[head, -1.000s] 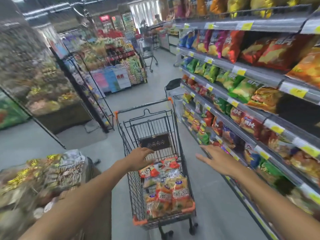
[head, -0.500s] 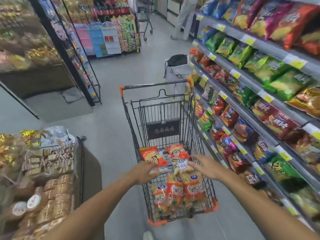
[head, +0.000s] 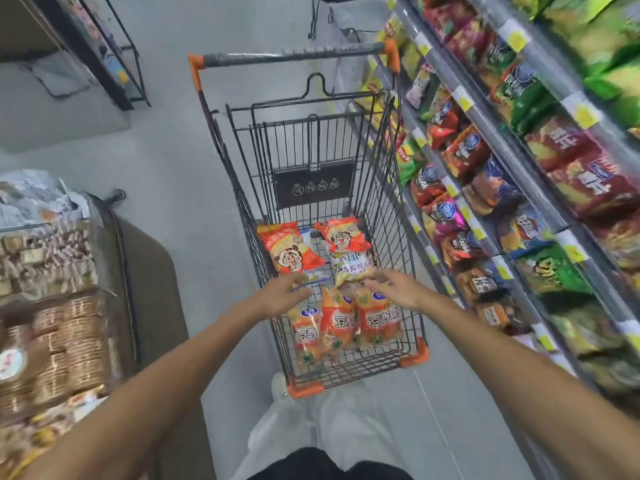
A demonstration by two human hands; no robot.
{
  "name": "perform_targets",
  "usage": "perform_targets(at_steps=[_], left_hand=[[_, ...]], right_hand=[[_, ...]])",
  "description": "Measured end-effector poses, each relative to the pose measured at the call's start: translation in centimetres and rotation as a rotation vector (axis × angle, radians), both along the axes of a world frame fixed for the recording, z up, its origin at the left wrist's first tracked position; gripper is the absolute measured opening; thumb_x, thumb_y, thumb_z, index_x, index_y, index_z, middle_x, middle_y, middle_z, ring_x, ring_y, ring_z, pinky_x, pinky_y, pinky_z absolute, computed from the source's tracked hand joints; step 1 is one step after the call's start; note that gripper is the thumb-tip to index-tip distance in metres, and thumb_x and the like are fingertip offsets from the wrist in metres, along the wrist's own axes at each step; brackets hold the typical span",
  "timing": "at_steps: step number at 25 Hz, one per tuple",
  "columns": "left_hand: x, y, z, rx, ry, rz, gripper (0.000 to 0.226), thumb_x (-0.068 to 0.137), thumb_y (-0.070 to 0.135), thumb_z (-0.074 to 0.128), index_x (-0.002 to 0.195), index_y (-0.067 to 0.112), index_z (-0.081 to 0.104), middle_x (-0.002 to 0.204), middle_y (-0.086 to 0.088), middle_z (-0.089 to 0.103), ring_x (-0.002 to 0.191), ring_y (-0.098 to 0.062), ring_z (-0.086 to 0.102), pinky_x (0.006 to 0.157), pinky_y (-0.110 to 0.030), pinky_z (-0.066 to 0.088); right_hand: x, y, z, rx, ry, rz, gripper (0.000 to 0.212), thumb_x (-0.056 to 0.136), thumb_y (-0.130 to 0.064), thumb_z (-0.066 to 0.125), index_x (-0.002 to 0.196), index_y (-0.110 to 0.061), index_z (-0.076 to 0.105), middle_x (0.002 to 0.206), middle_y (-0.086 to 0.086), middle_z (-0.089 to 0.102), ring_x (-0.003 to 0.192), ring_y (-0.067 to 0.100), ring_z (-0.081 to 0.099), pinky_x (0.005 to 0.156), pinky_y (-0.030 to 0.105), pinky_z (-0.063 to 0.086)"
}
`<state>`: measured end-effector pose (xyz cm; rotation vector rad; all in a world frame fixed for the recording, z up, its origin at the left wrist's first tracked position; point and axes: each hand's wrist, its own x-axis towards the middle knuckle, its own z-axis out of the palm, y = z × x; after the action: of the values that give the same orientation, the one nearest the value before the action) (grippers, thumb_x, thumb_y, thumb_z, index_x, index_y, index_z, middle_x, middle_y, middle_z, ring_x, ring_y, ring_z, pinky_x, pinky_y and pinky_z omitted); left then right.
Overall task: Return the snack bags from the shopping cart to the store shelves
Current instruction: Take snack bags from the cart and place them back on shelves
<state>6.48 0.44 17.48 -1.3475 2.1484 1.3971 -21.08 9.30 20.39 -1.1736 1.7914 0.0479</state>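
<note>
A black wire shopping cart (head: 381,140) with orange corners stands in the aisle in front of me. Several snack bags lie in its basket: three orange bags (head: 341,323) side by side at the near end, two red bags with a cartoon face (head: 289,249) further in, and a pale bag (head: 349,266) between them. My left hand (head: 280,292) hovers over the basket's left side, fingers spread, holding nothing. My right hand (head: 398,287) reaches in over the orange and pale bags, fingers apart, nothing gripped. Store shelves (head: 485,126) full of snack bags run along the right.
A low display of biscuit packs (head: 62,337) stands at my left, close to the cart. A black wire rack (head: 117,64) stands at the far left. Grey floor (head: 173,174) lies between display and cart. My legs in light trousers (head: 311,427) are just behind the cart.
My view has tilted down onto the cart. Both hands have moved in over the basket, the right hand coming from beside the shelves to above the bags.
</note>
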Motion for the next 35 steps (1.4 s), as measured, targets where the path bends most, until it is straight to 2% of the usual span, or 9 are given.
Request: perform_targets(at_steps=[7, 13, 15, 17, 21, 26, 29, 32, 35], left_hand=[[-4.1, -3.4, -7.3, 0.178, -0.030, 0.180, 0.053, 0.100, 0.041, 0.054, 0.143, 0.012, 0.044, 0.144, -0.007, 0.052, 0.125, -0.025, 0.055, 0.103, -0.041, 0.047], [-6.4, -4.6, -16.2, 0.186, -0.150, 0.347, 0.051, 0.101, 0.024, 0.056, 0.146, 0.005, 0.042, 0.143, -0.011, 0.053, 0.100, -0.015, 0.056, 0.082, -0.026, 0.043], [-6.6, -4.6, -19.2, 0.204, -0.187, 0.362, 0.048, 0.100, 0.022, 0.057, 0.143, 0.006, 0.044, 0.131, -0.010, 0.057, 0.100, -0.016, 0.056, 0.073, -0.024, 0.044], [-6.7, -4.7, -21.5, 0.206, -0.198, 0.375, 0.036, 0.095, 0.027, 0.061, 0.128, 0.011, 0.057, 0.115, -0.003, 0.062, 0.097, -0.021, 0.062, 0.067, -0.026, 0.047], [-6.4, -4.4, -25.1, 0.194, -0.193, 0.410, 0.031, 0.081, 0.034, 0.062, 0.107, 0.020, 0.071, 0.106, -0.006, 0.070, 0.093, -0.025, 0.065, 0.082, -0.042, 0.055], [-5.9, -3.4, -26.6, 0.127, -0.238, 0.501, 0.042, 0.087, 0.029, 0.065, 0.125, 0.013, 0.056, 0.135, -0.010, 0.049, 0.127, -0.029, 0.045, 0.109, -0.042, 0.038], [-5.9, -2.9, -27.6, 0.153, -0.264, 0.543, 0.044, 0.090, 0.020, 0.066, 0.130, 0.014, 0.049, 0.142, -0.010, 0.038, 0.135, -0.029, 0.034, 0.112, -0.039, 0.030], [-5.8, -2.4, -27.5, 0.151, -0.286, 0.578, 0.053, 0.089, 0.022, 0.067, 0.136, 0.014, 0.043, 0.143, -0.009, 0.037, 0.137, -0.028, 0.033, 0.112, -0.039, 0.030], [-5.3, -2.7, -27.4, 0.139, -0.258, 0.613, 0.064, 0.086, 0.021, 0.071, 0.141, 0.014, 0.039, 0.139, -0.010, 0.041, 0.134, -0.028, 0.037, 0.113, -0.041, 0.034]], right_hand=[[-4.2, -6.0, -11.2, 0.105, -0.083, -0.189, 0.073, 0.099, -0.053, 0.056, 0.157, -0.016, 0.035, 0.153, 0.012, 0.049, 0.135, 0.030, 0.051, 0.105, 0.038, 0.042], [-5.6, -9.8, -20.8, 0.106, -0.091, -0.397, 0.073, 0.097, -0.039, 0.065, 0.157, -0.013, 0.034, 0.156, 0.011, 0.047, 0.138, 0.032, 0.050, 0.111, 0.041, 0.041], [-5.5, -10.6, -24.0, 0.096, -0.078, -0.451, 0.072, 0.093, -0.041, 0.069, 0.153, -0.015, 0.040, 0.150, 0.009, 0.053, 0.135, 0.032, 0.054, 0.109, 0.041, 0.045], [-5.5, -11.1, -26.3, 0.077, -0.057, -0.493, 0.067, 0.090, -0.042, 0.072, 0.146, -0.014, 0.047, 0.141, 0.009, 0.060, 0.129, 0.031, 0.058, 0.106, 0.042, 0.048], [-5.8, -12.0, -29.7, 0.102, -0.023, -0.536, 0.068, 0.095, -0.047, 0.065, 0.147, -0.011, 0.042, 0.148, 0.013, 0.053, 0.133, 0.034, 0.053, 0.106, 0.042, 0.043], [-6.0, -12.4, -32.1, 0.137, -0.044, -0.540, 0.077, 0.094, -0.058, 0.062, 0.152, -0.012, 0.038, 0.153, 0.013, 0.049, 0.133, 0.036, 0.055, 0.109, 0.043, 0.041], [-6.2, -12.4, -32.6, 0.170, -0.044, -0.552, 0.085, 0.090, -0.059, 0.068, 0.153, -0.010, 0.037, 0.155, 0.012, 0.048, 0.137, 0.034, 0.050, 0.109, 0.040, 0.041], [-6.0, -12.5, -31.8, 0.187, -0.085, -0.619, 0.078, 0.081, -0.060, 0.076, 0.138, -0.012, 0.052, 0.141, 0.012, 0.060, 0.118, 0.032, 0.059, 0.101, 0.040, 0.045], [-6.0, -12.5, -30.4, 0.253, -0.196, -0.685, 0.097, 0.076, -0.064, 0.078, 0.151, -0.014, 0.042, 0.154, 0.010, 0.048, 0.137, 0.033, 0.049, 0.110, 0.045, 0.039]])
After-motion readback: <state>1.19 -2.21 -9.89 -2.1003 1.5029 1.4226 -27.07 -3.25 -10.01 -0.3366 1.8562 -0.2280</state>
